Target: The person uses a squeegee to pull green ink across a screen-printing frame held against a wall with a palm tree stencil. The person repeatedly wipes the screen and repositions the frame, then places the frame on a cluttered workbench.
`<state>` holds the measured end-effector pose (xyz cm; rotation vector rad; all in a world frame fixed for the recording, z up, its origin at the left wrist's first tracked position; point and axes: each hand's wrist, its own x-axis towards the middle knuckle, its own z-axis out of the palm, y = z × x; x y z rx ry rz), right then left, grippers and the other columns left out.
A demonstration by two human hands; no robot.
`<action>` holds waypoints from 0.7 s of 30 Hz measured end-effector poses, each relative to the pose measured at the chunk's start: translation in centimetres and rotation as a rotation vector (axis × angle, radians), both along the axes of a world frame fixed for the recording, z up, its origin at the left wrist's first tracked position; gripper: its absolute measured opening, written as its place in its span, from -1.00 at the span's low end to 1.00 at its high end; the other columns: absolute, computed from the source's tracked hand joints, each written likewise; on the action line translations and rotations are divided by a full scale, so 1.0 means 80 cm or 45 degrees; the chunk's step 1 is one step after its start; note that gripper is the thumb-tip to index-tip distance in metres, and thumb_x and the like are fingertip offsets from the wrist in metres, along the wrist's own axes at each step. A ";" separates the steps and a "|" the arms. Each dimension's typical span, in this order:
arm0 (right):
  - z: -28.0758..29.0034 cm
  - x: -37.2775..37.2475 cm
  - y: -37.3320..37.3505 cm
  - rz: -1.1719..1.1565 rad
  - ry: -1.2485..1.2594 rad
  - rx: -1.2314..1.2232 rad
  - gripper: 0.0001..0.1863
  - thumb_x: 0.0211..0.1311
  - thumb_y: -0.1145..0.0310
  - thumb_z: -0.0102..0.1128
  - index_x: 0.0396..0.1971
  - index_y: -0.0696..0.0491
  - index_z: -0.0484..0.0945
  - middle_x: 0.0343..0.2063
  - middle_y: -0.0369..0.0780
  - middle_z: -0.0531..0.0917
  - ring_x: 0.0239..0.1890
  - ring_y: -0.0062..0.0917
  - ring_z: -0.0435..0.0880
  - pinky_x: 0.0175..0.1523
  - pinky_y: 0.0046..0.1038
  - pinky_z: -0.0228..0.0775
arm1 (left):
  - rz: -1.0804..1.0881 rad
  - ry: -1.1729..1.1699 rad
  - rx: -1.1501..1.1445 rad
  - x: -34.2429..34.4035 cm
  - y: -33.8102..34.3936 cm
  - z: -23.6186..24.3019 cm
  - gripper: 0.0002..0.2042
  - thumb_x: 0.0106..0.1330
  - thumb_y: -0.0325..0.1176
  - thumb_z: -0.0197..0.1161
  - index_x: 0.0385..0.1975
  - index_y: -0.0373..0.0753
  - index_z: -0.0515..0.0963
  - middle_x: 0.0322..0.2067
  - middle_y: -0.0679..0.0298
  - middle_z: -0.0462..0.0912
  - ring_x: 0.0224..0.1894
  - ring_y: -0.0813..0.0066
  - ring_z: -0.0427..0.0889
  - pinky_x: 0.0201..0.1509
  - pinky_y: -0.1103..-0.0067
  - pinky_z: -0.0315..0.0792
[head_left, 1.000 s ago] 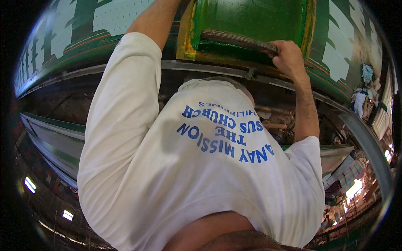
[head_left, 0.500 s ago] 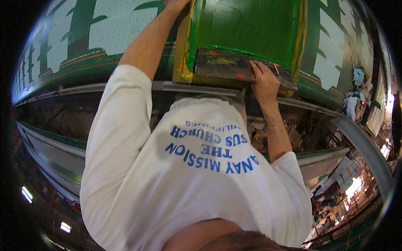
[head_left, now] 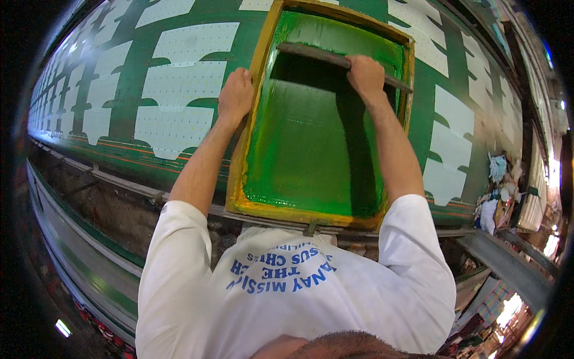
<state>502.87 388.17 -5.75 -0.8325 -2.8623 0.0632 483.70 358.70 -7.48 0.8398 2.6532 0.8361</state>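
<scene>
Right hand (head_left: 366,76): fingers clenched round the squeegee (head_left: 314,54)
Left hand (head_left: 237,97): curled against the yellow-stained frame (head_left: 287,213), left rail; whether gripping, we cannot tell
Squeegee position: across the green screen mesh (head_left: 299,149), far part
Green table (head_left: 127,90): pale cut panels (head_left: 188,84)

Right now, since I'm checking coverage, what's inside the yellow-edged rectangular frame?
A glossy green surface; over it, the right hand grips a long dark bar. Anything beneath the surface is covered.
</scene>
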 end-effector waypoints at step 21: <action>0.039 -0.057 0.107 0.097 -0.036 0.013 -0.76 0.16 0.31 0.36 -0.15 -0.15 0.79 -0.23 -0.08 0.79 -0.16 -0.10 0.80 -0.06 -0.08 0.69 | 0.084 0.112 -0.060 0.013 0.003 0.011 -0.61 0.65 -0.07 -0.22 -0.06 -0.19 0.52 -0.04 -0.02 0.63 0.05 -0.15 0.58 0.08 0.07 0.47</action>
